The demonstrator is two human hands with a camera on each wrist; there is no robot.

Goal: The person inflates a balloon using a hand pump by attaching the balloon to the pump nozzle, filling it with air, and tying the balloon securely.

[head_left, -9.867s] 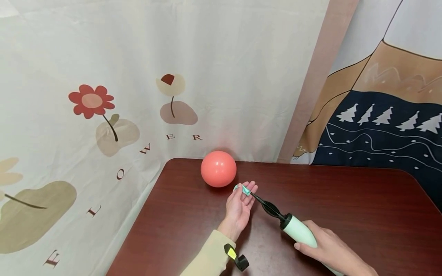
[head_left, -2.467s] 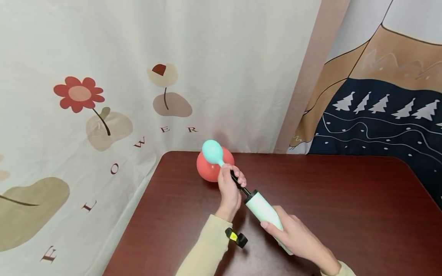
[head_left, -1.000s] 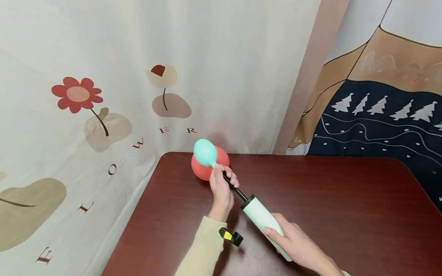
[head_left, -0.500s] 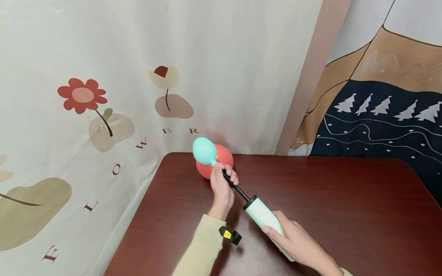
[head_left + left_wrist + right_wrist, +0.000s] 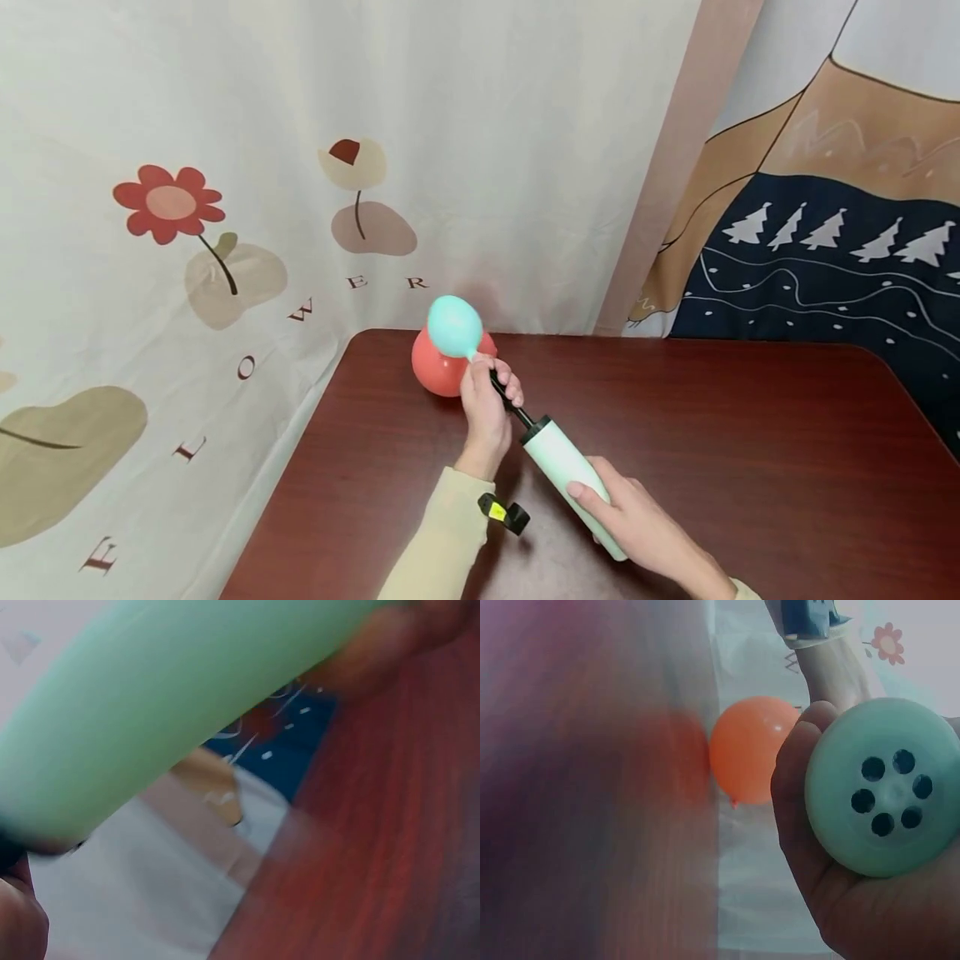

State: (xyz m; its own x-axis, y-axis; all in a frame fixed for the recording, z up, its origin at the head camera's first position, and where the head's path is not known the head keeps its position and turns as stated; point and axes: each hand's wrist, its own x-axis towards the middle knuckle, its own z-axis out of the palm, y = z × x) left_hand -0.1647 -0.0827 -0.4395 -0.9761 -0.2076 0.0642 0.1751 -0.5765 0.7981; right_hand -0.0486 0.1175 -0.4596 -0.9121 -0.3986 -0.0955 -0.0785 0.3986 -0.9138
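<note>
In the head view, a small, partly inflated turquoise balloon (image 5: pixel 454 325) points up and to the left from my left hand (image 5: pixel 484 404). The left fingers pinch its neck and curl round the black nozzle end of a balloon pump (image 5: pixel 567 471). My right hand (image 5: pixel 637 518) grips the pump's mint-green barrel, thumb on top. A short length of black shaft shows between the left hand and the barrel. The barrel (image 5: pixel 172 705) fills much of the left wrist view. From the right wrist, the pump's rounded end (image 5: pixel 895 791) shows several holes, with fingers wrapped round it.
A tied, inflated red balloon (image 5: pixel 433 371) sits on the dark wood table (image 5: pixel 712 433) near its back left, partly behind the turquoise one. A printed curtain (image 5: pixel 510 167) hangs along the table's back and left edges. A black device (image 5: pixel 504 512) is strapped to the left sleeve.
The turquoise balloon was limp on the left fingers about ten seconds ago and has since filled out. Over the last half second the barrel has slid closer to the left hand, covering more shaft.
</note>
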